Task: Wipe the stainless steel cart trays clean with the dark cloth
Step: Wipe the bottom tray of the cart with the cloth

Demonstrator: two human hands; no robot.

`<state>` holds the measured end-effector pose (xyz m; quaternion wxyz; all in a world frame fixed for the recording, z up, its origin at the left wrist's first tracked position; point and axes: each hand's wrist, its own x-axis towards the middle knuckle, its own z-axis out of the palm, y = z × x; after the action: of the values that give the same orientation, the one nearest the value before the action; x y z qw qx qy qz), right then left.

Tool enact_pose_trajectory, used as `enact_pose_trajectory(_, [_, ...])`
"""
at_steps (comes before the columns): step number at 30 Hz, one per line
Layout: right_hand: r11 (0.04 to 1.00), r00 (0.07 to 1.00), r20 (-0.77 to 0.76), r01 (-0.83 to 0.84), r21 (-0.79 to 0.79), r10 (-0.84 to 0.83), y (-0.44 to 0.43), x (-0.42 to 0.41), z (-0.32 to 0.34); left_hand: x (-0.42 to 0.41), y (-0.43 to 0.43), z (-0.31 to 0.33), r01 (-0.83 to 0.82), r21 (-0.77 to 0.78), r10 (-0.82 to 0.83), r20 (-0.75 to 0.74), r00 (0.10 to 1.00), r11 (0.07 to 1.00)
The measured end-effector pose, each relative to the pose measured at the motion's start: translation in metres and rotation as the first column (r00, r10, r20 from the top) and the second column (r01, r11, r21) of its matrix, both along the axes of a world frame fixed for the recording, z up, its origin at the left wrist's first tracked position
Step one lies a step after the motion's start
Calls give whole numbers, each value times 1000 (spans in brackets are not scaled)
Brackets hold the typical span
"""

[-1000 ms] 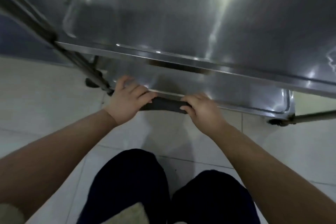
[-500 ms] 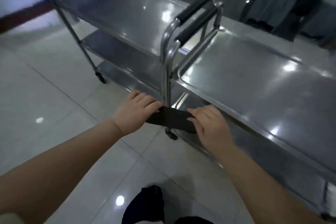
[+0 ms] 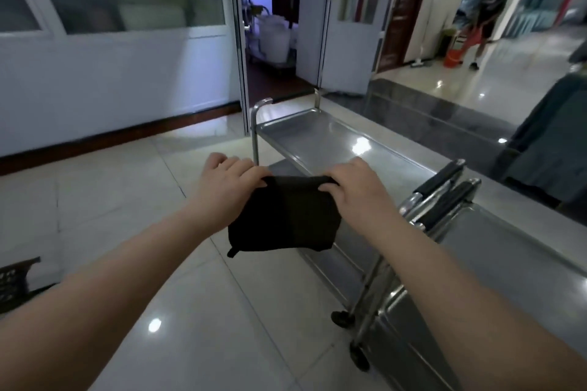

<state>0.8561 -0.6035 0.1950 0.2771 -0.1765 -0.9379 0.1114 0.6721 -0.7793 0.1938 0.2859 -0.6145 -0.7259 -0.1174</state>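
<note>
**Cloth in the air, trays waiting**

Right now the dark cloth (image 3: 282, 216) hangs in mid-air between both hands, above the tiled floor (image 3: 133, 200) and just left of the carts, touching no metal. The left hand (image 3: 227, 182) pinches its upper left corner, fingers curled shut over the top edge; the right hand (image 3: 357, 186) grips the upper right corner the same way, fingers closed on the fabric. The cloth droops below the hands in a loose folded rectangle, a small tab dangling at its lower left corner.

Two stainless steel carts stand end to end on the right. The far cart's top tray (image 3: 333, 140) runs away toward the open doorway (image 3: 270, 28); a lower shelf shows beneath it. The near cart's top tray (image 3: 514, 257) lies at the lower right, partly behind the right forearm. Their black-gripped handles (image 3: 444, 181) meet between the two.

As for progress, the trays gleam with ceiling-light reflections, and no smears or crumbs are visible, but whether that shine comes from wiping cannot be told from this view. My reading is that the cloth is being shaken out or refolded between passes, so no wiping is under way. At least one tray surface probably remains, and the lower shelves are mostly hidden. Another person (image 3: 482, 16) stands far off at the upper right, well apart from the carts.
</note>
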Motion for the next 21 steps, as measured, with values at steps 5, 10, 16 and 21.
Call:
enact_pose_trajectory(5, [1000, 1000, 11, 26, 18, -26, -6, -114, 40, -114, -2, 36, -34, 80, 39, -55, 998, 996])
enact_pose_trajectory(10, [981, 996, -45, 88, 171, -82, 19, -213, 74, -216, 34, 70, -20, 88, 26, -67, 997, 996])
enact_pose_trajectory(16, [983, 983, -83, 168, 68, -162, 87, -305, 89, -311, 123, 89, -24, 36, 27, -73, 997, 999])
enact_pose_trajectory(21, [977, 978, -59, 204, 66, -201, 179, -368, 99, -388, 227, 99, 59, 39, -54, -119, 991, 998])
